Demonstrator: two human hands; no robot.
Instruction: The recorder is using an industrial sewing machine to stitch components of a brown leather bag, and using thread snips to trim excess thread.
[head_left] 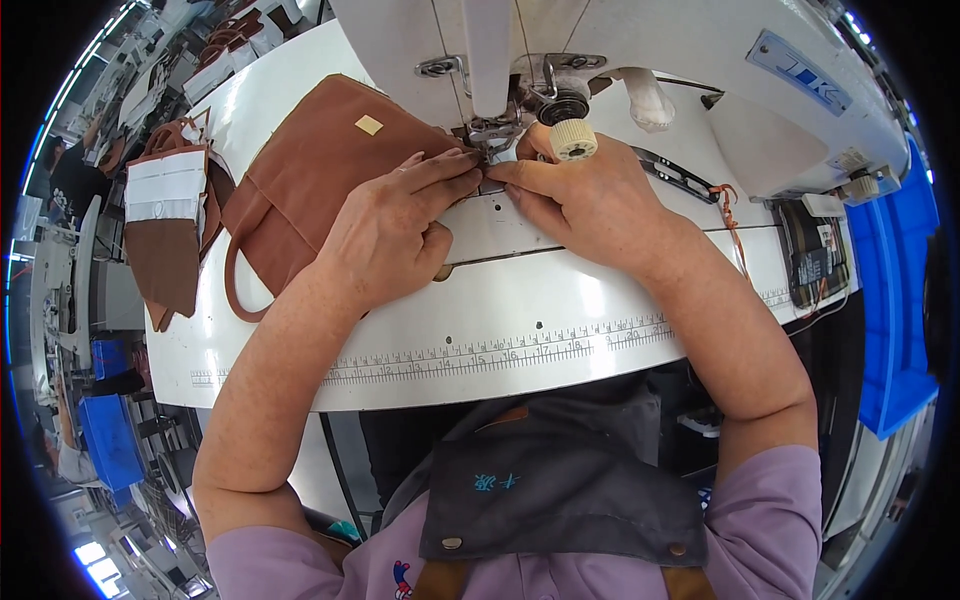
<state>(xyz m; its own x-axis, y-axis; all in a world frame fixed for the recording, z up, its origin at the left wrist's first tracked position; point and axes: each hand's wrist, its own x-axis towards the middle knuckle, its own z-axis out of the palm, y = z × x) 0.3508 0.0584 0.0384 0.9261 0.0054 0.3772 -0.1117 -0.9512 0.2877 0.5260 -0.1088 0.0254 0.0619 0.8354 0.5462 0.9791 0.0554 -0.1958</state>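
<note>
A brown leather-like bag (322, 150) with a strap handle and a small pale yellow square lies on the white sewing table, its right corner at the presser foot (492, 132) of the sewing machine (650, 25). My left hand (380, 235) rests on that corner, its fingers stretched toward the needle area and its thumb tucked lower. Just right of the foot, my right hand (600, 200) has its fingers drawn together in a pinch. A small whitish piece shows by those fingertips; what they grip is mostly hidden.
A stack of brown bag pieces with white paper (165, 200) lies at the table's left. Thread snips (675, 175) with orange thread lie beyond my right hand. A ruler strip (480, 357) runs along the front edge. Blue bins (885, 300) stand at right.
</note>
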